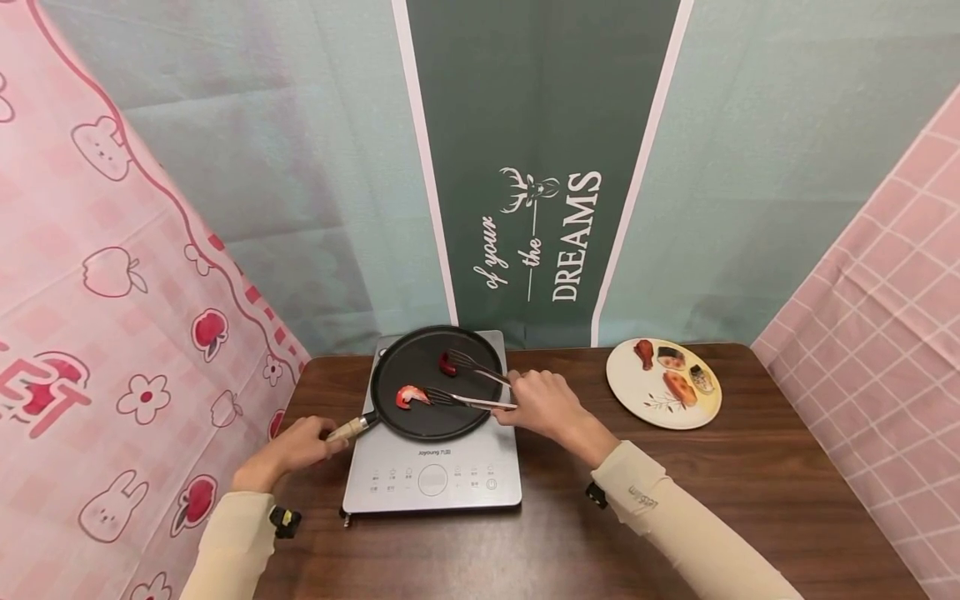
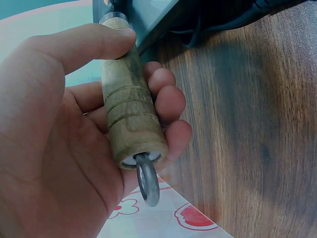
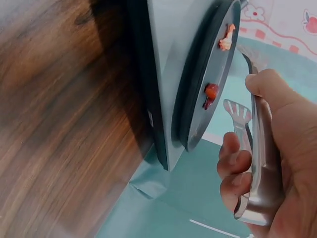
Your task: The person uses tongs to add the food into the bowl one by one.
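Note:
A black round flat pan (image 1: 405, 346) sits on the cooktop. My left hand (image 1: 300, 446) grips its wooden handle (image 2: 131, 104), thumb along the top and fingers curled beneath; a metal ring hangs from the handle's end. With my right hand (image 1: 543, 404) I hold metal tongs (image 3: 262, 163), their slotted tips spread apart over the pan. One tip is right at the tail of a red-and-white shrimp (image 1: 412, 396). The other tip overlaps a small dark red food piece (image 1: 447, 363) in the head view. In the right wrist view both tips show nothing between them.
Beneath the pan is a silver induction cooktop (image 1: 465, 492) with a control panel, on a brown wooden table (image 1: 570, 542). A cream plate (image 1: 626, 379) with several food pieces stands to the right. A dark cable (image 2: 233, 22) runs beside the cooktop. Printed cloths (image 1: 345, 208) hang around the table.

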Motion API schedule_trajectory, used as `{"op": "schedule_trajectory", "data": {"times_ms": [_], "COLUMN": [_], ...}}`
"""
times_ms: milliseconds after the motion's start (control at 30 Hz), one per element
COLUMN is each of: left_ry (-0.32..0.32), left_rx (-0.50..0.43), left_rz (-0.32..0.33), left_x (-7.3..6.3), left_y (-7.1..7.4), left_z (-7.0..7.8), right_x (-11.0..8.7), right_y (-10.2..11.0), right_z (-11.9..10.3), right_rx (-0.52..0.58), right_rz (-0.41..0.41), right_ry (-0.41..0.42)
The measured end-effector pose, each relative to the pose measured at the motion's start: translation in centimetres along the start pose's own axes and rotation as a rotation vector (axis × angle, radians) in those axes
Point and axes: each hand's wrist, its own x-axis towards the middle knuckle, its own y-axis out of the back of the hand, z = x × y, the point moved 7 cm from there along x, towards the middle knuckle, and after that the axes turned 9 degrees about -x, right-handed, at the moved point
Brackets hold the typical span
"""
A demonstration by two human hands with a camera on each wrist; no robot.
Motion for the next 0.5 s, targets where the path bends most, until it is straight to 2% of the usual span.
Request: {"op": "schedule_trajectory", "data": {"times_ms": [333,500], "left_ry": [0.029,0.031], "left_rx": [-0.001,0.007], "left_rz": [-0.002,0.0], "left_x": [-0.2,-0.1], "left_y": [0.0,0.0], "left_z": [0.0,0.0], "right_x": [-0.2,-0.4], "right_y": [-0.1,0.2], "right_z": [0.8,1.3], "right_rx": [0.018,-0.013], "right_rz": [-0.024,0.004], "right_ry": [-0.004,0.002]}}
